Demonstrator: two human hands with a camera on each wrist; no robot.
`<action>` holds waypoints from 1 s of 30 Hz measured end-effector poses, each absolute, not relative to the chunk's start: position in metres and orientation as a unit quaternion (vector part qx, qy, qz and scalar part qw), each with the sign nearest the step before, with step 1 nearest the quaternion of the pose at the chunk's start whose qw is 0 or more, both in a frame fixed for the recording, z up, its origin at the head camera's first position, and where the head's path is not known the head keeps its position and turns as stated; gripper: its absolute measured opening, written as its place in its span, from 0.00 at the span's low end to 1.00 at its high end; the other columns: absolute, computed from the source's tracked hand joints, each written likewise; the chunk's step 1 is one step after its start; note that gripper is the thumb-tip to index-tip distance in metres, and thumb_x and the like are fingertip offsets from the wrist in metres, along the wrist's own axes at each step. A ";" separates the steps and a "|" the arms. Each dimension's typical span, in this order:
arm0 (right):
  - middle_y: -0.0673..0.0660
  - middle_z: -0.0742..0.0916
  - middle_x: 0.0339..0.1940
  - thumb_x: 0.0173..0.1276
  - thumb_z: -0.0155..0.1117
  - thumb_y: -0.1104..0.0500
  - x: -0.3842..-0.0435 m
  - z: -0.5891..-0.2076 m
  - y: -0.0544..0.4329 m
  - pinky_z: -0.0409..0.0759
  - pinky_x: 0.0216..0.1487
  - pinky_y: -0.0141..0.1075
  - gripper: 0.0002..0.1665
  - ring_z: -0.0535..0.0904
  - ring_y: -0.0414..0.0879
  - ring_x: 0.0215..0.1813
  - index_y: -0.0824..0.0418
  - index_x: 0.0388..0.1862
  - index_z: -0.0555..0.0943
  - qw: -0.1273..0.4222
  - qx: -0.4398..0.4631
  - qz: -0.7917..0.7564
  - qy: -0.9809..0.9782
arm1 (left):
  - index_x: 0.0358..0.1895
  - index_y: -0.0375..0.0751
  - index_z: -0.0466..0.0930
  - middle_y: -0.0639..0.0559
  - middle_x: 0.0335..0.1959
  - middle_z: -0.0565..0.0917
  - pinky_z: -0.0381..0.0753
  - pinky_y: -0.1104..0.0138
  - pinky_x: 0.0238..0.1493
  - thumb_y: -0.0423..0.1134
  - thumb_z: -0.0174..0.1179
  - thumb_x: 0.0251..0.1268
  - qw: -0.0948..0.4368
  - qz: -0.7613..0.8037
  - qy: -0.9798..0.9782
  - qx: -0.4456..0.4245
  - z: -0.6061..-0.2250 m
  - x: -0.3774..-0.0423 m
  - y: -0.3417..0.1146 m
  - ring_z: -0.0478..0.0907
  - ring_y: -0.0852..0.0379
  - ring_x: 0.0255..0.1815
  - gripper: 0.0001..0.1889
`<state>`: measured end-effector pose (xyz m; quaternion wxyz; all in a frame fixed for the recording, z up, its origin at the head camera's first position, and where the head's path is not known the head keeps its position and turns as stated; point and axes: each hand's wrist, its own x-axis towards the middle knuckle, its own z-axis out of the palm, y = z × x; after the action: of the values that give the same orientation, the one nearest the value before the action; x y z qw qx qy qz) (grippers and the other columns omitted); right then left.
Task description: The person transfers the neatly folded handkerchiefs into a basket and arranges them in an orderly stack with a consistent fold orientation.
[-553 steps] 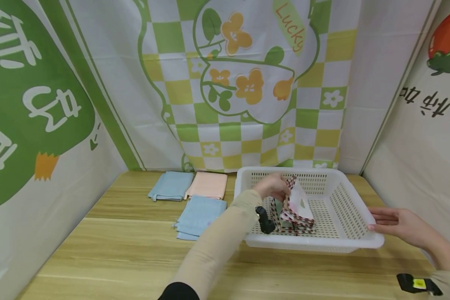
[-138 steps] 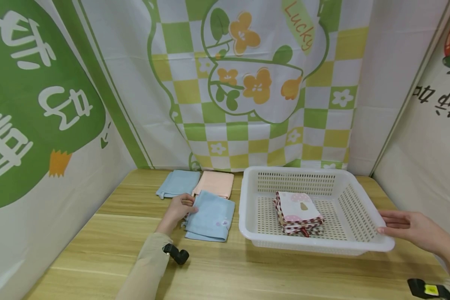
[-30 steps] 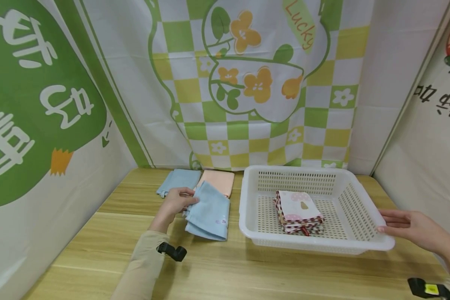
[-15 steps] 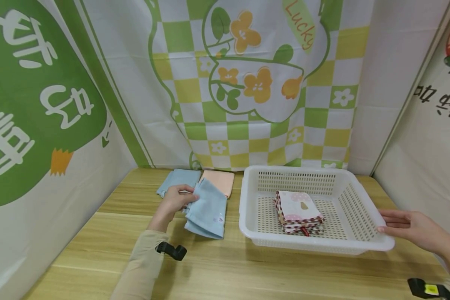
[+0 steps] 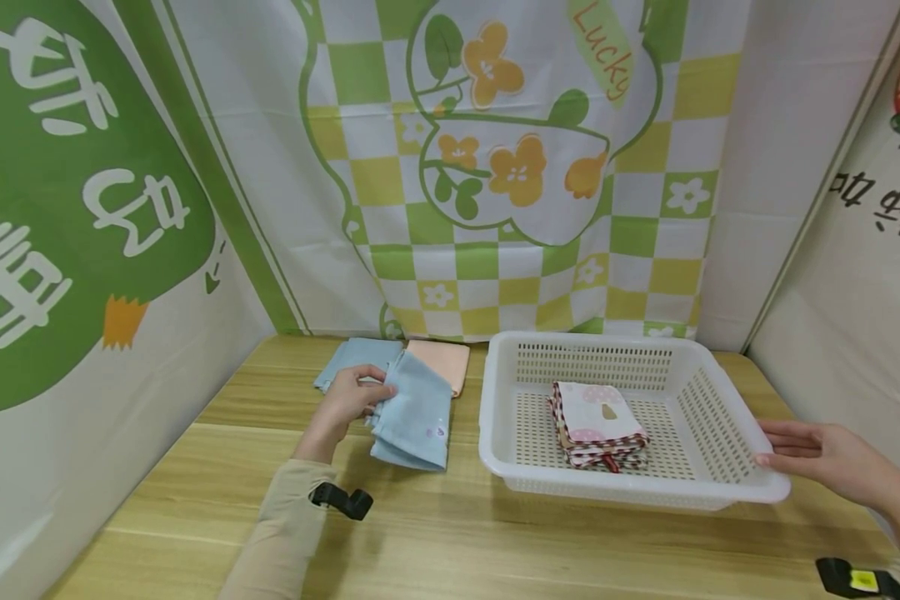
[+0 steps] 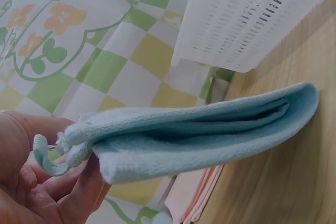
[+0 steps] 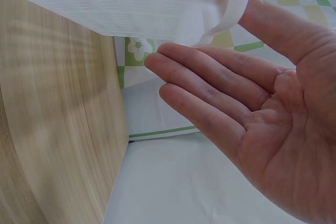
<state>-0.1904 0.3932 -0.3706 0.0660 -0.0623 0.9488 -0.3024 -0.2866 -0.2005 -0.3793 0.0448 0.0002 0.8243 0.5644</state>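
My left hand (image 5: 354,398) pinches a folded light-blue towel (image 5: 416,408) by its left edge and holds it tilted up, the far end hanging lower. In the left wrist view the towel's (image 6: 210,129) folded layers and a small hanging loop (image 6: 47,161) show at the pinched end. My right hand (image 5: 817,450) is at the right end of a white plastic basket (image 5: 600,487). In the right wrist view its thumb goes over the rim (image 7: 239,3) while the nearly straight fingers (image 7: 205,85) lie below it. Inside the basket sits a stack of folded checked-edge cloths (image 5: 598,421).
Behind the held towel, another folded blue towel (image 5: 360,354) and a folded peach towel (image 5: 446,362) lie side by side at the back of the wooden table (image 5: 435,533). A printed curtain (image 5: 525,283) hangs behind, with cloth walls on both sides.
Earlier, my left hand was in the basket at the checked cloths, then moved to the front blue towel lying flat. Since then the towel has been lifted and tilted. The right hand stays at the basket.
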 end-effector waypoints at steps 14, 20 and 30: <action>0.72 0.81 0.53 0.67 0.62 0.50 -0.191 -0.373 0.394 0.80 0.36 0.28 0.39 0.74 0.19 0.38 0.78 0.64 0.65 0.057 -0.067 -0.302 0.949 | 0.49 0.32 0.72 0.56 0.24 0.78 0.70 0.68 0.22 0.37 0.61 0.63 0.051 0.567 0.822 0.009 -0.366 -0.286 -0.199 0.67 0.62 0.20 0.16; 0.72 0.81 0.53 0.67 0.62 0.50 -0.191 -0.373 0.394 0.81 0.37 0.28 0.39 0.73 0.18 0.38 0.78 0.64 0.65 0.060 -0.065 -0.305 0.948 | 0.50 0.28 0.70 0.55 0.23 0.77 0.71 0.70 0.24 0.34 0.58 0.65 0.060 0.568 0.821 0.013 -0.345 -0.273 -0.191 0.68 0.62 0.21 0.15; 0.73 0.81 0.54 0.67 0.62 0.50 -0.190 -0.372 0.394 0.83 0.38 0.33 0.39 0.73 0.18 0.38 0.78 0.64 0.65 0.063 -0.065 -0.304 0.949 | 0.51 0.30 0.69 0.58 0.16 0.70 0.68 0.71 0.21 0.35 0.58 0.64 0.058 0.578 0.814 0.019 -0.340 -0.277 -0.193 0.61 0.64 0.14 0.16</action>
<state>-0.1905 0.3942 -0.3719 0.0628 -0.0649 0.9485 -0.3035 -0.2770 -0.1927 -0.3403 0.0577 0.0192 0.8140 0.5776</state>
